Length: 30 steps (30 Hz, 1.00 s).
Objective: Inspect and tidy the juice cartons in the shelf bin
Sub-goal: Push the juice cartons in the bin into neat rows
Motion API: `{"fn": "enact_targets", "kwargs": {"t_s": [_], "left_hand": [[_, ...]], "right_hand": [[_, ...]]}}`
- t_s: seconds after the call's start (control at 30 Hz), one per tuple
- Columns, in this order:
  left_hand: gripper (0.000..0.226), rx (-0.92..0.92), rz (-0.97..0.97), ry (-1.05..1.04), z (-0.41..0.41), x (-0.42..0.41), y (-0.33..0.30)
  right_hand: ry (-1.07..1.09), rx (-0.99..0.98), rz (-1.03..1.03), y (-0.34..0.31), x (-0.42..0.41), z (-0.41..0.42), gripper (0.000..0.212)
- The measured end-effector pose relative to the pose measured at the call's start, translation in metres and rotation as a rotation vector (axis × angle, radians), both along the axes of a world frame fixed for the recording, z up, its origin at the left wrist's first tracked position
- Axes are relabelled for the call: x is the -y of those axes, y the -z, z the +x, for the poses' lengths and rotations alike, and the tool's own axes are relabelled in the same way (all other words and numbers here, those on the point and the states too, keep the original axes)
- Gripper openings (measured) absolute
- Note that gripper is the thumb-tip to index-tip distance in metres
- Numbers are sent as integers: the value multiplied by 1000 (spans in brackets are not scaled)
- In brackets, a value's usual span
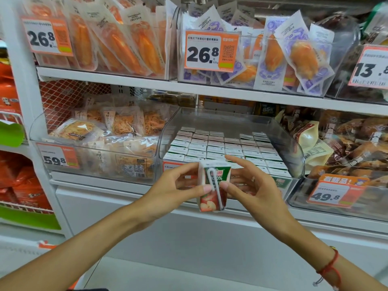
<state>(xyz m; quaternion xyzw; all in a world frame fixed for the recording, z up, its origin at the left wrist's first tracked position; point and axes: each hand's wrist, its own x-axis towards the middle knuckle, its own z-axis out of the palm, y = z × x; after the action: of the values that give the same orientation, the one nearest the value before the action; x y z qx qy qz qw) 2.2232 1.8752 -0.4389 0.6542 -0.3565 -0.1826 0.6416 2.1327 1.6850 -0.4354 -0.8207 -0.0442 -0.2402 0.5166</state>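
A small juice carton (212, 198), green on top with apples below and a white straw stuck to its face, is held up in front of the shelf. My left hand (178, 185) pinches its left side between thumb and fingers. My right hand (249, 185) pinches its right side, with the index finger stretched out over the top. Behind it a clear plastic bin (294, 152) on the middle shelf holds several rows of the same cartons (226, 148), packed upright with white tops showing.
Left of the bin stands another clear bin of bagged snacks (100, 139); right of it lie brown and cream pouches (336, 143). The upper shelf (147, 80) carries orange and purple packets with price tags. A white shelf edge (315, 215) runs below the bins.
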Motion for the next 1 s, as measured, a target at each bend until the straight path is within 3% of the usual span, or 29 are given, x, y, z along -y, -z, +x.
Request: {"fn": "enact_targets", "kwargs": {"t_s": [0.13,0.37,0.53,0.67,0.87,1.0], "left_hand": [[55,-233,-127,-26,0,1,-1],[42,-511,-126,-162,0,1,-4],[52,-627,-33,-211,0,2,-6],[61,-711,38,-210,-2,3,-6],[63,-645,4,-222,-1,4,-5],[51,-414,-109,-251,-2,6,0]], "right_hand": [[-14,-15,-25,-2,-5,1,51],[-121,-168,-110,0,-10,2,58],[-44,-195,118,-5,-16,2,34],[7,-304,312,-9,-17,3,38],[-73,-409,381,-12,-16,2,40],[-95,-349,383,-11,-17,1,43]]}}
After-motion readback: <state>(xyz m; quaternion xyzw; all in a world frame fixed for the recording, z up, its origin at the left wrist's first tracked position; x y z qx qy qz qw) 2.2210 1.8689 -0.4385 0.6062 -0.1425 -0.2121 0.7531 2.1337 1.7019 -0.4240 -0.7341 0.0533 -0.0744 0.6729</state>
